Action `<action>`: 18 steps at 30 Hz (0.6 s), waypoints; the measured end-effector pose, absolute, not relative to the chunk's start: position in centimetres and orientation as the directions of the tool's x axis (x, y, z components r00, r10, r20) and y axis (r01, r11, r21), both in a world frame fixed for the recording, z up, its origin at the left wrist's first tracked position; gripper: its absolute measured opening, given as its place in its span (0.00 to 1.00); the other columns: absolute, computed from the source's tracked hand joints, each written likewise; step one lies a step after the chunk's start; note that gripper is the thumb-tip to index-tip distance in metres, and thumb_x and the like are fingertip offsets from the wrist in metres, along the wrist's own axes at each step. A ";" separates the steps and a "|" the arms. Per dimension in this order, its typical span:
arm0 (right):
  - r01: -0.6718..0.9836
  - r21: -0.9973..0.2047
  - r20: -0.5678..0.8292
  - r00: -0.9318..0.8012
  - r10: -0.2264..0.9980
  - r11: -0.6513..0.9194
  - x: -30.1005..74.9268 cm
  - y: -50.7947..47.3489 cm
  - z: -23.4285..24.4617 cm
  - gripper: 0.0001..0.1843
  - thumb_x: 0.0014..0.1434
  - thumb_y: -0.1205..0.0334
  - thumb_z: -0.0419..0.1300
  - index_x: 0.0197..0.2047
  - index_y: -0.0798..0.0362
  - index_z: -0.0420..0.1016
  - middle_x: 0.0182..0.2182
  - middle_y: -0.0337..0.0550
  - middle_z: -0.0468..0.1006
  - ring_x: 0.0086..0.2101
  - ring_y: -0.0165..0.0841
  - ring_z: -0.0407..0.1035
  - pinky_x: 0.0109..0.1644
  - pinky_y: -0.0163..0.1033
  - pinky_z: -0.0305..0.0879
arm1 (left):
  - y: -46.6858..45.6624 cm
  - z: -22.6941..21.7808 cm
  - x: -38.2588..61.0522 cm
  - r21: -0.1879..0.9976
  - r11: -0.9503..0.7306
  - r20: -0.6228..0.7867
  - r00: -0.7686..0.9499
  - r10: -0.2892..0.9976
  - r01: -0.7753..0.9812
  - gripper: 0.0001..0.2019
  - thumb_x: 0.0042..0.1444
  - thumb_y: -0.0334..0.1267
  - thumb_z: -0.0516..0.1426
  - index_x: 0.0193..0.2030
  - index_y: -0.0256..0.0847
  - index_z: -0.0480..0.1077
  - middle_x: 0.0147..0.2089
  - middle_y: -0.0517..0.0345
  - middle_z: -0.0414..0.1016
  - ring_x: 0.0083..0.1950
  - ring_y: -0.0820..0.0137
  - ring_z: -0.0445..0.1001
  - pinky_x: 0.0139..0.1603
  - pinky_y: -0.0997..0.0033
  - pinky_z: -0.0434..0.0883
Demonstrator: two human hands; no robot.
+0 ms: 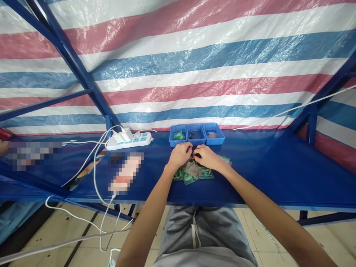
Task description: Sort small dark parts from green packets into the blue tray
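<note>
Behind the blue workbench (267, 168) hangs a woven plastic tarpaulin (194, 55) with red, white and blue stripes, wrinkled and shining with reflected light. Slanted blue beams (74, 59) frame it at both sides. Below, the floor (90, 256) has pale tiles with small dark spots.

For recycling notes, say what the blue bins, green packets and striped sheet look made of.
Blue bins: probably smooth plastic, given thin, even walls. Green packets: likely plastic film, thin and shiny. Striped sheet: apparently woven plastic, with glossy creases and fine weave.
</note>
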State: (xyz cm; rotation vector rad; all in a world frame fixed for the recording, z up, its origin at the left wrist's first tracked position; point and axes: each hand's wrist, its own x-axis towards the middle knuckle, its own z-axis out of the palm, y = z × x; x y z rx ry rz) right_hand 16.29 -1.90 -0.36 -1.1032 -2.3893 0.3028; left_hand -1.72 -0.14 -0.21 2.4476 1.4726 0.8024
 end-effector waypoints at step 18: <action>0.727 -0.468 0.233 -0.447 0.864 0.502 16.1 -1.5 -1.0 0.09 0.64 0.70 0.58 0.33 0.55 0.78 0.37 0.47 0.74 0.41 0.38 0.68 0.47 0.40 0.59 | -0.1 -0.2 -1.7 0.407 -0.518 0.408 0.357 0.840 0.752 0.11 0.64 0.33 0.52 0.47 0.44 0.74 0.41 0.57 0.79 0.39 0.67 0.76 0.38 0.71 0.67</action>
